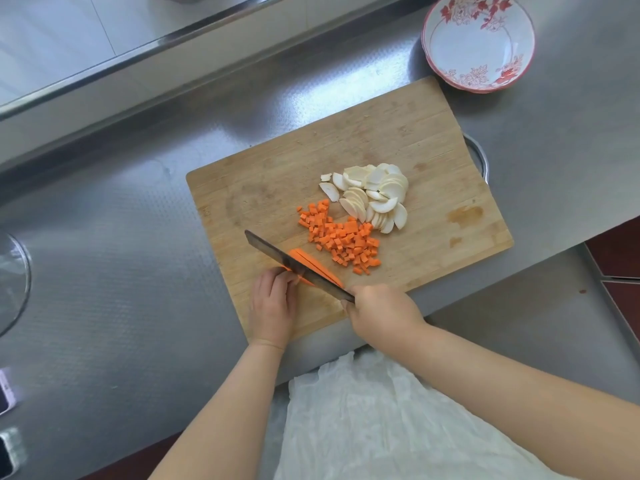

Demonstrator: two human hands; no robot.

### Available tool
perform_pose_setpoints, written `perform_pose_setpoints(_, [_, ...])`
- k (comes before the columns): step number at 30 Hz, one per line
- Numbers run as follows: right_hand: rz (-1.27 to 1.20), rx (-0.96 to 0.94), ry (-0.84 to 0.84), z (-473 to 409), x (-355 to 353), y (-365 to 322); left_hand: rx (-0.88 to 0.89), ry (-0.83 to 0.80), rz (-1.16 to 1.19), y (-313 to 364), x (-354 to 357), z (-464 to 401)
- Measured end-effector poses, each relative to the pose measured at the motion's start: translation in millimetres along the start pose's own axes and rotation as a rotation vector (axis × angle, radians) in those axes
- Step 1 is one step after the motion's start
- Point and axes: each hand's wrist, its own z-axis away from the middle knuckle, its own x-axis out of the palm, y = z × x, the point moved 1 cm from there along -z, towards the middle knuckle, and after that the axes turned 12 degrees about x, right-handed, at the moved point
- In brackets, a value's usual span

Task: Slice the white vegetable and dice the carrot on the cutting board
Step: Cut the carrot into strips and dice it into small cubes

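A steel counter [138, 271] fills the view, and a wooden cutting board [433, 140] lies on it at a slant, its near corner reaching the counter edge. Both forearms come in from the near side, bare, over a white garment [363, 427]. The left hand [272, 306] rests knuckles-up on the near left part of the board, fingers curled together and pressing down on the near end of the carrot strips [317, 266]; the fingertips themselves are tucked under and cannot be seen. The right hand [377, 315] is wrapped around the handle of the knife [294, 263], which is wholly hidden inside the fist. The dark blade runs far-left from that hand, across the strips just beside the left knuckles, covering their middle. Right of the blade lies a heap of diced carrot [341, 239], and beyond it, touching its far right edge, a pile of white vegetable slices [374, 195]. A red-patterned bowl [478, 43] stands off the board's far right corner. At the left edge a glass lid [12, 282] is cut off.
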Motion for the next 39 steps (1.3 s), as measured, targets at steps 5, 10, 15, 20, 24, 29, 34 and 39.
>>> perform_pose_setpoints(5, [-0.028, 0.035, 0.023, 1.2, -2.1, 2.0, -0.029, -0.008, 0.008, 4.3, -1.3, -6.4])
perform_pose_setpoints(10, [-0.192, 0.074, 0.089, 4.1, -13.0, 13.2, -0.692, 0.038, 0.116, 49.1, -5.5, -12.9])
perform_pose_setpoints(15, [-0.293, 0.126, 0.121, 4.2, -23.8, 22.3, -1.024, -0.001, 0.143, 75.8, 9.4, -34.7])
perform_pose_setpoints(20, [-0.341, 0.123, 0.132, 4.5, -28.4, 28.5, -1.074, -0.026, 0.102, 85.9, 17.5, -54.9])
perform_pose_setpoints(24, [-0.322, 0.116, 0.114, 3.9, -30.2, 31.7, -1.045, -0.058, 0.085, 84.5, 15.5, -50.4])
perform_pose_setpoints(29, [-0.264, 0.091, 0.081, 2.4, -31.1, 30.0, -0.796, -0.14, -0.048, 67.2, 0.0, -33.8])
perform_pose_setpoints(34, [-0.219, 0.06, 0.035, 2.6, -29.0, 26.9, -0.296, -0.339, -0.138, 32.3, -21.1, -9.7])
perform_pose_setpoints(39, [-0.125, 0.039, 0.013, 3.4, -25.6, 26.4, -0.046, -0.332, -0.141, 19.0, -31.6, 0.6])
